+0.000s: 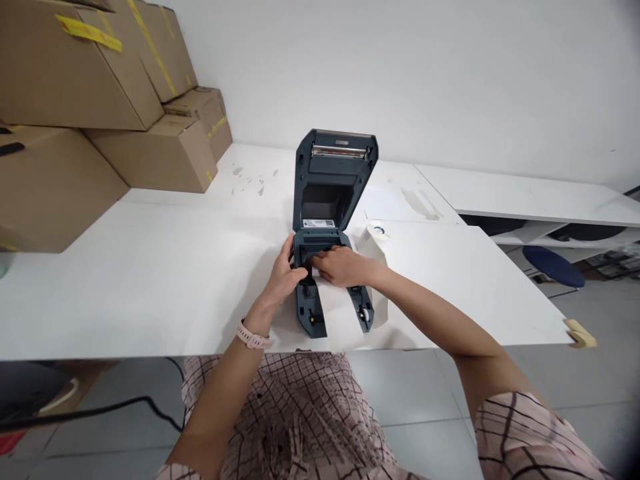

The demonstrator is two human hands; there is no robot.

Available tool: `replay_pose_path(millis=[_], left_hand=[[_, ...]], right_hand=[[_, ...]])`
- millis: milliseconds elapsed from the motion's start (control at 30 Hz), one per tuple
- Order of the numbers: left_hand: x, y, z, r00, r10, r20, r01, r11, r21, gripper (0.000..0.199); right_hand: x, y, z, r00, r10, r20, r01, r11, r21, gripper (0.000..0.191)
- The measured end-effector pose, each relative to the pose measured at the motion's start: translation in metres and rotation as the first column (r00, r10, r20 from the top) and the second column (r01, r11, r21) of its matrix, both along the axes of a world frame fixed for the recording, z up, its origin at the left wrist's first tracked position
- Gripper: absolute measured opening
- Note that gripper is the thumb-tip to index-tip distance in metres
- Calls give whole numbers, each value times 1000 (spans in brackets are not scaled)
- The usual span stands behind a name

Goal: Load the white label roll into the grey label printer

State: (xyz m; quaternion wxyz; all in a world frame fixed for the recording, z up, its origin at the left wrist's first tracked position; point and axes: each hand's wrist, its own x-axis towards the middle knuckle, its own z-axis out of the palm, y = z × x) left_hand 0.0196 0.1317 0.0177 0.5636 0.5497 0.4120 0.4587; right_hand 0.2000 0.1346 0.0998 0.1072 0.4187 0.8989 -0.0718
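Observation:
A dark grey label printer [310,313] stands on the white table with its lid [327,183] raised. My left hand [284,277] grips the printer's left side, thumb over the rim and fingers along the outside. Inside the open bay, my right hand [345,267] is closed over a white label roll [316,271], which its fingers mostly hide. From the roll a white paper strip [340,310] runs out over the printer's front towards the table edge. Just right of the printer stands another white roll [377,231], with loose paper [379,257] hanging from it.
Cardboard boxes [165,150] are stacked at the back left against the wall [425,80]. The white table [165,287] ends close in front of me. At the right are a lower shelf [530,233], a blue stool [554,265] and a taped table corner [580,333].

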Motion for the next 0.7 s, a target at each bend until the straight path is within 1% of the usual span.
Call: replay_pose_path(millis=[33,67,133,167,200,233,267,333,367,400,433,467,533,567,600,633,700], left_hand=[[0,0,0,1000,-4,1,4,1000,10,104],[-1,0,0,1000,-10,4,10,1000,20,104],[-2,0,2,1000,-25,8,25,999,32,103],[-2,0,3,1000,-30,5,29,999,26,103],[-2,-1,4,999,-32,-2,32,999,13,103],[-3,-1,4,999,-31,-13,31,1000,-3,103],[-3,-2,4,999,-30,-23,30,999,-15,103],[-3,-3,3,999,-26,-30,25,999,-23,102],[-2,-3,3,999,-25,-27,25,1000,-19,102],[-2,-3,2,1000,-23,-21,23,1000,-12,102],[-1,-3,2,1000,-19,-14,19,1000,-2,102],[-1,-3,2,1000,-14,-9,14,1000,9,101],[0,-2,3,1000,-9,-10,9,1000,21,101],[0,-2,4,1000,-8,-14,8,1000,22,102],[0,-2,4,1000,-11,-20,12,1000,21,102],[0,-1,4,1000,-16,-26,16,1000,21,103],[-2,-1,4,999,-23,-34,24,999,28,102]], right_hand=[[-1,3,2,999,35,-26,-37,996,-84,27],[1,5,5,994,69,-90,-83,983,-161,28],[15,7,15,949,102,-298,-194,935,-298,32],[27,4,21,904,88,-418,-246,907,-342,35],[44,-1,26,841,54,-538,-290,885,-365,39],[63,-10,29,760,8,-650,-323,872,-368,42],[84,-21,30,666,-50,-744,-326,878,-351,43],[129,-49,24,433,-159,-887,-277,913,-299,39],[149,-63,17,309,-219,-925,-165,946,-279,37],[167,-75,8,200,-260,-945,-40,961,-273,38],[181,-83,-4,103,-300,-948,92,952,-291,42],[191,-89,-17,19,-336,-942,219,921,-324,47],[200,-87,-46,-113,-372,-921,409,828,-384,60],[199,-82,-61,-161,-383,-910,465,784,-412,65],[196,-75,-76,-199,-395,-897,493,750,-440,68],[192,-68,-90,-227,-412,-882,498,729,-469,70],[184,-56,-112,-254,-468,-847,465,708,-531,71]])
